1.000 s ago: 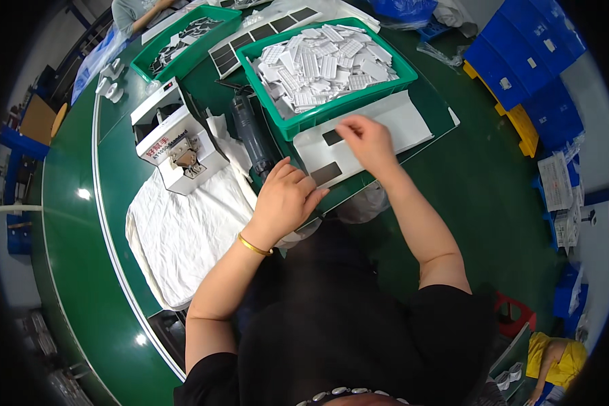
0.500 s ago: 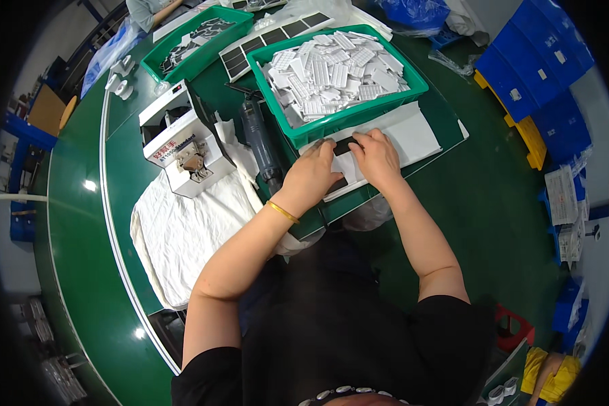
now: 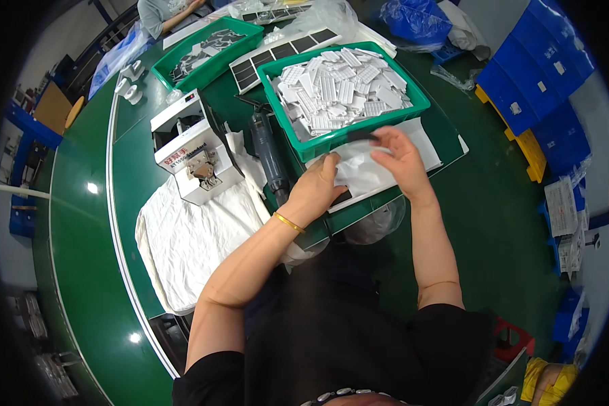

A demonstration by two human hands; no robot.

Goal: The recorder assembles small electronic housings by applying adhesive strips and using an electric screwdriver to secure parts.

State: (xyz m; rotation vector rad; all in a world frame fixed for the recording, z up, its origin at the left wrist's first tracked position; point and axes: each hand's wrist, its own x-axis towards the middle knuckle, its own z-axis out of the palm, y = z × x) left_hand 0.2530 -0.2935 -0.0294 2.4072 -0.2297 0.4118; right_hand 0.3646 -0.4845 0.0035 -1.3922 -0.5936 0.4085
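Note:
My left hand (image 3: 316, 183) is curled over the left end of a white sheet (image 3: 423, 139) at the table's edge. A flat black piece (image 3: 344, 195) shows under its thumb, mostly covered by the hand. Just to the right, my right hand (image 3: 400, 161) is raised above the sheet, thumb apart from the fingers. Its fingertips pinch a thin black strip (image 3: 363, 136), smeared by motion, at the near rim of a green bin (image 3: 325, 143). White ribbed plastic pieces (image 3: 345, 88) are heaped in that bin.
A dark cylindrical power tool (image 3: 267, 152) lies left of the bin, beside a white tape-dispenser-like machine (image 3: 189, 152) and white cloth (image 3: 196, 237). Behind are a second green bin (image 3: 203, 51) and a white panel with black rectangles (image 3: 284, 51). Another person's arm (image 3: 176, 17) appears far left.
My right hand has lifted off the sheet, now with the black strip at its fingertips. The left hand has stayed on the sheet. The whole view has shifted slightly.

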